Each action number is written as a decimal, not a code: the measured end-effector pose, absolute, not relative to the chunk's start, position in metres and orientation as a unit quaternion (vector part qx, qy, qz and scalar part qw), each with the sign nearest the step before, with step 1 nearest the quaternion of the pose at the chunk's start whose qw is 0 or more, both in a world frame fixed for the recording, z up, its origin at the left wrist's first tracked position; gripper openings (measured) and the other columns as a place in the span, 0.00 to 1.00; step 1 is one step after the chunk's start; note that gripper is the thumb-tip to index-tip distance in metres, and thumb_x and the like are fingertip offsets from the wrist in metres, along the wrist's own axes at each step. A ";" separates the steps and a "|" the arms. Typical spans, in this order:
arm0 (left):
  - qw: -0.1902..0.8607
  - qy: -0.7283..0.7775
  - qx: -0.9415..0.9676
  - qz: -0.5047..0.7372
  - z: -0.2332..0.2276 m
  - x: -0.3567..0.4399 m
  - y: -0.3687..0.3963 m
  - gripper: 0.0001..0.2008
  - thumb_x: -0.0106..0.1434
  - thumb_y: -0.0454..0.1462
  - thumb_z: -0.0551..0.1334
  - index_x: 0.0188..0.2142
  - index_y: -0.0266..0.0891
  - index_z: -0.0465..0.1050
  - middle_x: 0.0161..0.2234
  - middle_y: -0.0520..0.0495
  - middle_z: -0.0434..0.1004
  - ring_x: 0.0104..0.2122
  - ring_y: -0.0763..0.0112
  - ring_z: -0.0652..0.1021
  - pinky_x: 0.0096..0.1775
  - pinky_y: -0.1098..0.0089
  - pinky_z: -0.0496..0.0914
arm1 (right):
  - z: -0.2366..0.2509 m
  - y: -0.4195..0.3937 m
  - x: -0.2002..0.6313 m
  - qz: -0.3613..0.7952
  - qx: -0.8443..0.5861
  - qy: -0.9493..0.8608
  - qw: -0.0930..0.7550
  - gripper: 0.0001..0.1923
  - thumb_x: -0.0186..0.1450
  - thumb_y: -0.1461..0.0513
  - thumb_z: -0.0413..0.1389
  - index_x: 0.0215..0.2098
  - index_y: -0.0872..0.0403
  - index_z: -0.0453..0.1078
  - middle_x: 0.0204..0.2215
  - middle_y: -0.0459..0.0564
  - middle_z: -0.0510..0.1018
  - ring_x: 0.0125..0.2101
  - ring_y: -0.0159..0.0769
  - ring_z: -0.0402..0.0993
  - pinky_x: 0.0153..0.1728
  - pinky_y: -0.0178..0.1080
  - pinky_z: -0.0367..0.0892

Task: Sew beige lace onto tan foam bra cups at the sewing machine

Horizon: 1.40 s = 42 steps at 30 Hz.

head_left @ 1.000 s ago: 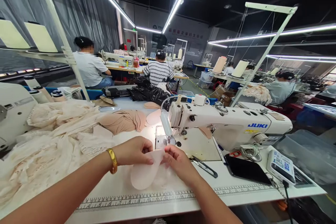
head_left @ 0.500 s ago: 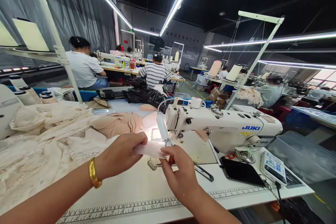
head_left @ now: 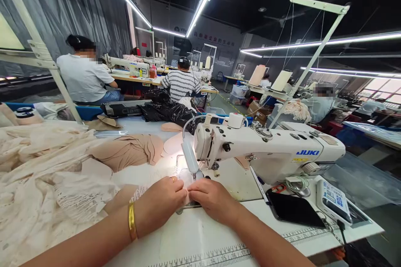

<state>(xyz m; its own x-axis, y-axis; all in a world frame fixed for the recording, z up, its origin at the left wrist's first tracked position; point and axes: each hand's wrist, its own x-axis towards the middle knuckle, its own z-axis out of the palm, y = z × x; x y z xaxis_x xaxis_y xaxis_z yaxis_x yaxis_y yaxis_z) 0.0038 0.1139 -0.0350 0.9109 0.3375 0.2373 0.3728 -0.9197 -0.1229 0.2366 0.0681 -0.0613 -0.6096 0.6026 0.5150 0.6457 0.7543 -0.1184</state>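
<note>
My left hand [head_left: 161,200], a gold bracelet at its wrist, pinches a small strip of thin pale fabric [head_left: 186,178] just before the needle area. From the other side my right hand [head_left: 216,198] closes on the same fabric, its fingertips almost meeting those of the left. Most of the strip is hidden by the fingers. Both hands rest low at the head of a white JUKI sewing machine [head_left: 266,144], under a small lit lamp [head_left: 189,156]. Cream lace fabric [head_left: 40,175] lies heaped to the left, beside a stack of beige cut pieces [head_left: 128,150].
A black phone [head_left: 294,208], a white pen-like stick [head_left: 258,183] and a white boxy device [head_left: 333,200] lie on the right of the table. A printed ruler [head_left: 219,257] runs along the front edge. Other people sit at machines further back.
Both hands have moved forward to the needle area with the fabric strip and come closer together. The camera view has shifted slightly, and my right arm now covers the small cutter on the table.
</note>
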 end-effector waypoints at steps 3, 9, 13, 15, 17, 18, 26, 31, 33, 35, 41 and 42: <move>0.031 -0.198 -0.969 -0.147 -0.043 0.004 0.116 0.13 0.66 0.23 0.55 0.29 0.40 0.66 0.34 0.46 0.73 0.32 0.62 0.72 0.33 0.63 0.65 | -0.054 0.064 0.243 -0.027 -0.348 -0.893 0.284 0.17 0.70 0.73 0.51 0.48 0.50 0.74 0.46 0.50 0.84 0.46 0.42 0.74 0.45 0.41 0.71; -0.045 -0.189 -0.971 -0.138 -0.038 0.002 0.110 0.13 0.72 0.26 0.51 0.36 0.38 0.69 0.38 0.44 0.76 0.37 0.60 0.73 0.40 0.60 0.69 | -0.043 0.057 0.253 0.003 -0.347 -0.903 0.254 0.16 0.70 0.71 0.53 0.49 0.50 0.76 0.39 0.51 0.81 0.38 0.39 0.70 0.39 0.40 0.70; -0.029 -0.189 -0.969 -0.158 -0.040 0.004 0.111 0.14 0.69 0.24 0.50 0.37 0.38 0.71 0.37 0.43 0.74 0.35 0.60 0.71 0.38 0.60 0.69 | -0.044 0.058 0.256 0.015 -0.358 -0.901 0.245 0.16 0.69 0.72 0.53 0.48 0.51 0.76 0.39 0.50 0.81 0.38 0.39 0.71 0.40 0.40 0.70; -0.018 -0.183 -0.966 -0.180 -0.042 0.006 0.112 0.15 0.69 0.23 0.50 0.39 0.38 0.72 0.36 0.43 0.73 0.33 0.61 0.70 0.36 0.62 0.69 | -0.045 0.058 0.256 0.012 -0.365 -0.898 0.245 0.16 0.69 0.72 0.52 0.48 0.51 0.76 0.38 0.50 0.80 0.38 0.39 0.70 0.39 0.40 0.69; -0.013 -0.179 -0.963 -0.200 -0.044 0.007 0.112 0.16 0.68 0.23 0.50 0.41 0.39 0.73 0.35 0.44 0.73 0.32 0.61 0.69 0.35 0.63 0.68 | -0.045 0.057 0.257 0.009 -0.370 -0.897 0.244 0.17 0.68 0.72 0.52 0.48 0.51 0.76 0.38 0.50 0.80 0.37 0.39 0.70 0.39 0.40 0.69; -0.013 -0.179 -0.962 -0.205 -0.044 0.008 0.112 0.16 0.68 0.23 0.50 0.40 0.39 0.73 0.34 0.45 0.73 0.32 0.62 0.69 0.35 0.64 0.68 | -0.045 0.057 0.257 0.009 -0.372 -0.896 0.242 0.17 0.68 0.73 0.52 0.48 0.51 0.76 0.38 0.50 0.80 0.37 0.39 0.70 0.39 0.40 0.68; -0.004 -0.166 -0.966 -0.200 -0.042 0.013 0.110 0.14 0.74 0.27 0.50 0.41 0.39 0.72 0.34 0.47 0.75 0.31 0.63 0.69 0.38 0.62 0.65 | -0.043 0.056 0.255 0.027 -0.384 -0.893 0.231 0.18 0.68 0.73 0.51 0.49 0.50 0.75 0.37 0.50 0.79 0.37 0.39 0.70 0.38 0.40 0.68; -0.009 -0.163 -0.969 -0.184 -0.041 0.014 0.110 0.14 0.75 0.29 0.49 0.39 0.40 0.71 0.34 0.48 0.76 0.31 0.65 0.69 0.38 0.62 0.63 | -0.042 0.056 0.255 0.036 -0.385 -0.893 0.232 0.19 0.69 0.72 0.51 0.51 0.50 0.74 0.38 0.50 0.78 0.38 0.39 0.70 0.38 0.40 0.68; -0.019 -0.167 -0.968 -0.186 -0.043 0.015 0.110 0.14 0.76 0.29 0.49 0.39 0.39 0.71 0.35 0.48 0.76 0.32 0.65 0.69 0.38 0.62 0.63 | -0.042 0.056 0.254 0.036 -0.384 -0.892 0.235 0.19 0.68 0.73 0.51 0.51 0.50 0.74 0.37 0.50 0.78 0.38 0.39 0.69 0.37 0.40 0.67; -0.039 -0.170 -0.965 -0.198 -0.048 0.015 0.113 0.14 0.76 0.30 0.49 0.38 0.39 0.70 0.36 0.48 0.76 0.33 0.65 0.70 0.39 0.61 0.63 | -0.044 0.057 0.254 0.034 -0.389 -0.890 0.237 0.19 0.68 0.73 0.51 0.50 0.50 0.74 0.36 0.49 0.77 0.37 0.39 0.68 0.37 0.39 0.67; -0.080 -0.158 -0.961 -0.211 -0.059 0.015 0.139 0.12 0.75 0.33 0.50 0.36 0.41 0.69 0.37 0.48 0.77 0.34 0.63 0.72 0.41 0.60 0.63 | -0.055 0.061 0.251 0.006 -0.425 -0.870 0.248 0.18 0.68 0.72 0.52 0.51 0.50 0.73 0.36 0.50 0.76 0.35 0.40 0.67 0.32 0.38 0.63; -0.083 -0.152 -0.963 -0.206 -0.058 0.015 0.143 0.12 0.74 0.33 0.51 0.36 0.41 0.69 0.37 0.48 0.77 0.35 0.62 0.72 0.41 0.60 0.63 | -0.057 0.062 0.251 0.001 -0.430 -0.868 0.250 0.19 0.68 0.72 0.52 0.52 0.50 0.73 0.36 0.50 0.75 0.35 0.40 0.67 0.31 0.37 0.62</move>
